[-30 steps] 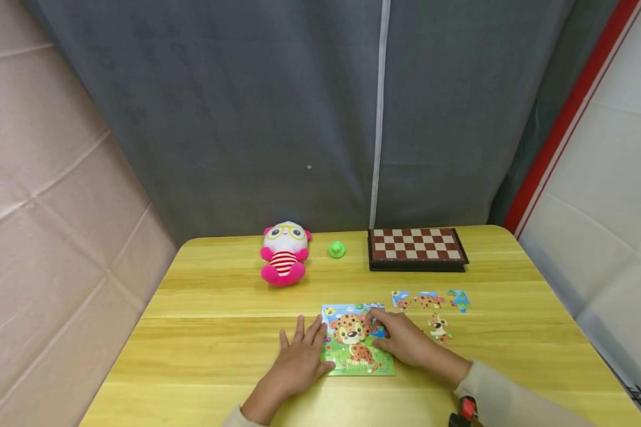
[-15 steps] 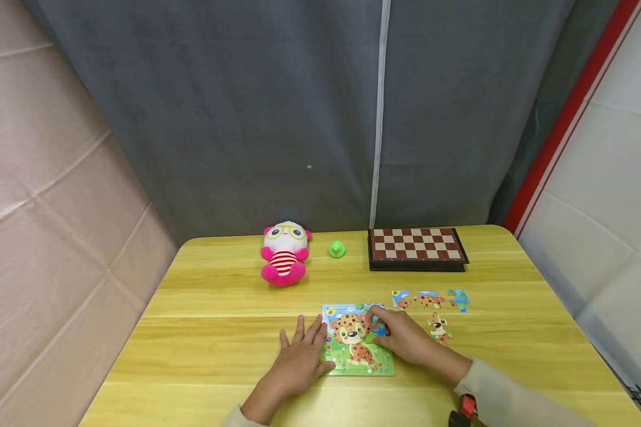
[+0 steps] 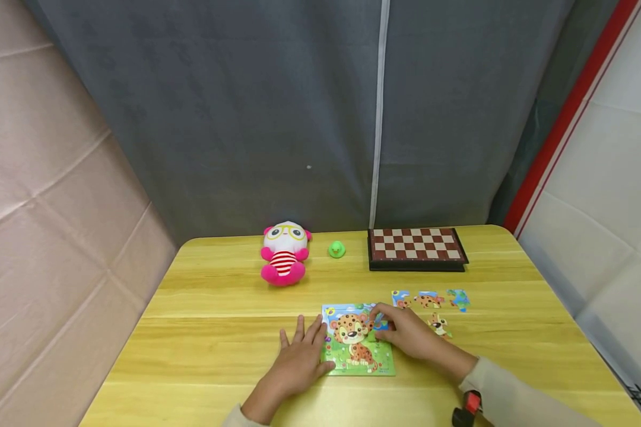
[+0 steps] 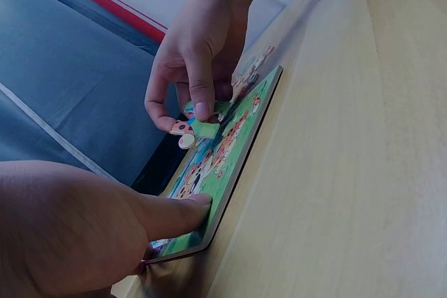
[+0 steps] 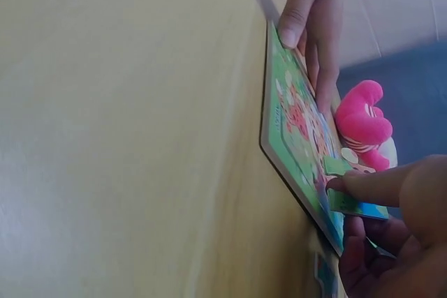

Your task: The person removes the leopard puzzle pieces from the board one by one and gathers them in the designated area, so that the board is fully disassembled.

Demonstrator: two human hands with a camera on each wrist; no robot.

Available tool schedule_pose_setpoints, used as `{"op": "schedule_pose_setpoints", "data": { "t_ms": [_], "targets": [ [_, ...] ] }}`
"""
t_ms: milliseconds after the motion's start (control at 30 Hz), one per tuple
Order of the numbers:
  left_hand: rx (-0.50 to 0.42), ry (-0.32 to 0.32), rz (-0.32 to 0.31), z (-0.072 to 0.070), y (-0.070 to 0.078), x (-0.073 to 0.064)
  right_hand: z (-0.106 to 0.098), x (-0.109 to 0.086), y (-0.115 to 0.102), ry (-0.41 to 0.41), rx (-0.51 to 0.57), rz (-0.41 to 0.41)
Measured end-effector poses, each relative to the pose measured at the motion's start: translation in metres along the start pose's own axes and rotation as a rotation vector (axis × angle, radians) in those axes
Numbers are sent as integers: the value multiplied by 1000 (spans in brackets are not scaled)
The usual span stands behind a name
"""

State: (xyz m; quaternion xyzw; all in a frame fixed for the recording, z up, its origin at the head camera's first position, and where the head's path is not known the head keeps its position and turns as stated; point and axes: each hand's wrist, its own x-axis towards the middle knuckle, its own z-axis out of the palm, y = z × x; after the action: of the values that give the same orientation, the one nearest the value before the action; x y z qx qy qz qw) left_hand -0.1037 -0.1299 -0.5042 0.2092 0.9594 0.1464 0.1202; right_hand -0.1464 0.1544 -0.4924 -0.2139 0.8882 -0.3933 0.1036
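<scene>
A jigsaw puzzle board [image 3: 360, 362] with a cartoon leopard lies on the table before me. My left hand [image 3: 299, 359] rests with straight, spread fingers along its left edge, and the thumb [image 4: 178, 214] presses on the board's green border in the left wrist view. Over the board's upper right part, my right hand [image 3: 408, 332] pinches a puzzle piece [image 4: 206, 130] between thumb and fingers. That piece shows green, orange spots and a rounded knob, and is tilted up off the board. Part of it is hidden by the fingers.
Several loose puzzle pieces [image 3: 429, 299] lie right of the board, one leopard-face piece [image 3: 438, 324] just behind my right hand. Farther back are a pink panda plush [image 3: 284, 255], a green toy duck [image 3: 336, 249] and a folded chessboard [image 3: 418, 246]. A grey curtain [image 3: 246, 118] hangs behind the table.
My right hand has shifted slightly to the right and lifted the pinched piece, now covering part of the loose leopard-face piece. The left hand has stayed in place.
</scene>
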Motion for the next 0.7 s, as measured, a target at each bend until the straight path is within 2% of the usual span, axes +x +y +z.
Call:
{"op": "schedule_pose_setpoints", "data": {
  "t_ms": [267,700],
  "targets": [
    [-2,-2,-3,2,-1,0,-10,-3,6,-5,28,36],
    [5,3,4,1,0,-1,-27,-16,25,28,92,9]
  ]
}}
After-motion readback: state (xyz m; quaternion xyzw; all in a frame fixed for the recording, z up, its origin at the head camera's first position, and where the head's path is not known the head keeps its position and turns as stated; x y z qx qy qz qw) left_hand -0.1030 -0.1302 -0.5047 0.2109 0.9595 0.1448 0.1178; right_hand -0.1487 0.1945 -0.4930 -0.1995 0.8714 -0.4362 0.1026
